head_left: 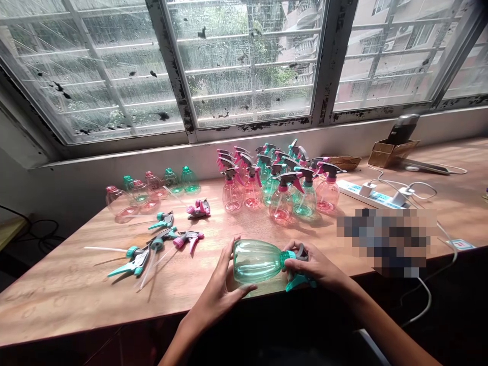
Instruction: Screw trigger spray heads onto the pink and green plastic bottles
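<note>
A clear green spray bottle (256, 262) lies sideways in the air at the table's front edge, held between both hands. My left hand (224, 279) cups its base, thumb below and fingers behind. My right hand (310, 264) is closed around the neck and the teal and black trigger head (299, 280), which points right. To the left lie loose trigger heads in teal (137, 260) and pink (189, 240), with thin white tubes. Behind them stand several open bottles without heads, pink (119, 201) and green (189, 180).
Several pink and green bottles with trigger heads (282, 201) stand grouped mid-table by the window wall. On the right are a white power strip (371, 194) with plugged cables, a small cardboard box (392, 152) and a blurred-out patch (385, 241). The wooden table (68, 305) ends just before me.
</note>
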Action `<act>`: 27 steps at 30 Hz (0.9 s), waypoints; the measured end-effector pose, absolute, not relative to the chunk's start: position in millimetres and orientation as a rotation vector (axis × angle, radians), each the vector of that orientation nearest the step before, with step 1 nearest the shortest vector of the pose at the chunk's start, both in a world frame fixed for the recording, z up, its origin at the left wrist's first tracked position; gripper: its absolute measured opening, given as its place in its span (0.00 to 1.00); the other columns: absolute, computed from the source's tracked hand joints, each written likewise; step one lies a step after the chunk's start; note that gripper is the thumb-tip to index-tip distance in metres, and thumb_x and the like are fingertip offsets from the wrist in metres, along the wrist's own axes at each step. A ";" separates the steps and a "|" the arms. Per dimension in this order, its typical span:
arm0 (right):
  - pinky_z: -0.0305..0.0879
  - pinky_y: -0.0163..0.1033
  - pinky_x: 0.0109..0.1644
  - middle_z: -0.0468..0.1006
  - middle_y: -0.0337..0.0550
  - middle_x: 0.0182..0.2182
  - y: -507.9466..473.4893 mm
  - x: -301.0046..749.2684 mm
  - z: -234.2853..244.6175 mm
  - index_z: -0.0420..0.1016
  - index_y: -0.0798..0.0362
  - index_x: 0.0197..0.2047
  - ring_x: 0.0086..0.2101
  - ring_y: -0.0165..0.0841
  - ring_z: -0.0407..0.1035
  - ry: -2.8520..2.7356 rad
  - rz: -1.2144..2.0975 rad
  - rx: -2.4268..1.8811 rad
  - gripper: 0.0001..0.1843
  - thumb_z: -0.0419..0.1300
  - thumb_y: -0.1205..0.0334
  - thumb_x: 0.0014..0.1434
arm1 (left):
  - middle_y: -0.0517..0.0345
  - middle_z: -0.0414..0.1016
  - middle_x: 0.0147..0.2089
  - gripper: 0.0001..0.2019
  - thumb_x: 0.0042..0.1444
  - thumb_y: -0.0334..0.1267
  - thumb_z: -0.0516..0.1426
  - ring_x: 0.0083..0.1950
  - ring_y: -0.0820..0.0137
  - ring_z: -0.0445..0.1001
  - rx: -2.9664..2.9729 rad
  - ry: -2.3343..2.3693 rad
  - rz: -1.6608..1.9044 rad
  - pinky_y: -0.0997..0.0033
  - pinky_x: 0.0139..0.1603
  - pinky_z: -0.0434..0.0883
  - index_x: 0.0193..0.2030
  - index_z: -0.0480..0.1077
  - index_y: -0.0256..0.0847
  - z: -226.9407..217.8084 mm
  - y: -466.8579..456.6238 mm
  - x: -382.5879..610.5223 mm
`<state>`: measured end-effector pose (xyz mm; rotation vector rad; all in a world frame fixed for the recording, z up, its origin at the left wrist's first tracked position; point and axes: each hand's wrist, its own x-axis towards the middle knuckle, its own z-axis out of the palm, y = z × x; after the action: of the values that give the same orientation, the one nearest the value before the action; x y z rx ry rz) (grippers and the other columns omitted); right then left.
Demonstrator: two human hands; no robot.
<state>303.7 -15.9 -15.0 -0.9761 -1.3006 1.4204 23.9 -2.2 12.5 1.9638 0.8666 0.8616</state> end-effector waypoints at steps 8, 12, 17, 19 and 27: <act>0.71 0.39 0.36 0.84 0.40 0.29 -17.0 303.1 -14.1 0.71 0.52 0.41 0.29 0.36 0.78 -1.312 1.427 -0.974 0.21 0.73 0.50 0.54 | 0.51 0.39 0.79 0.41 0.66 0.40 0.58 0.78 0.49 0.42 1.925 0.802 0.906 0.45 0.75 0.50 0.77 0.36 0.58 -2.9 1.5 20.9; 0.70 0.39 0.36 0.84 0.41 0.29 -16.5 302.9 -14.7 0.71 0.52 0.41 0.29 0.36 0.78 -1.322 1.438 -0.977 0.21 0.73 0.50 0.54 | 0.49 0.36 0.80 0.50 0.62 0.39 0.63 0.77 0.49 0.46 1.919 0.823 0.853 0.44 0.75 0.51 0.76 0.29 0.58 1.3 1.2 22.9; 0.70 0.39 0.36 0.84 0.41 0.29 -16.5 302.6 -12.7 0.71 0.52 0.40 0.29 0.36 0.78 -1.322 1.445 -0.986 0.20 0.73 0.50 0.54 | 0.51 0.37 0.80 0.45 0.64 0.39 0.61 0.79 0.49 0.38 2.027 0.855 0.877 0.44 0.76 0.46 0.77 0.34 0.56 6.9 0.5 22.6; 0.71 0.40 0.36 0.85 0.41 0.30 -17.2 301.8 -12.3 0.72 0.52 0.39 0.29 0.37 0.78 -1.319 1.457 -0.983 0.20 0.73 0.49 0.54 | 0.51 0.38 0.80 0.43 0.66 0.39 0.59 0.79 0.50 0.38 2.035 0.846 0.892 0.44 0.76 0.45 0.77 0.35 0.57 3.3 1.7 20.9; 0.75 0.41 0.35 0.84 0.40 0.26 -24.6 296.0 -13.0 0.71 0.52 0.39 0.27 0.38 0.79 -1.229 1.438 -0.982 0.22 0.73 0.47 0.53 | 0.49 0.36 0.80 0.53 0.60 0.40 0.65 0.77 0.48 0.47 1.927 0.858 0.818 0.43 0.75 0.51 0.76 0.27 0.60 -2.6 1.8 19.7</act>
<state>296.0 -24.6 -13.0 -0.9824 -1.2288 1.4380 19.7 1.8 -2.6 1.9268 0.8575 0.8177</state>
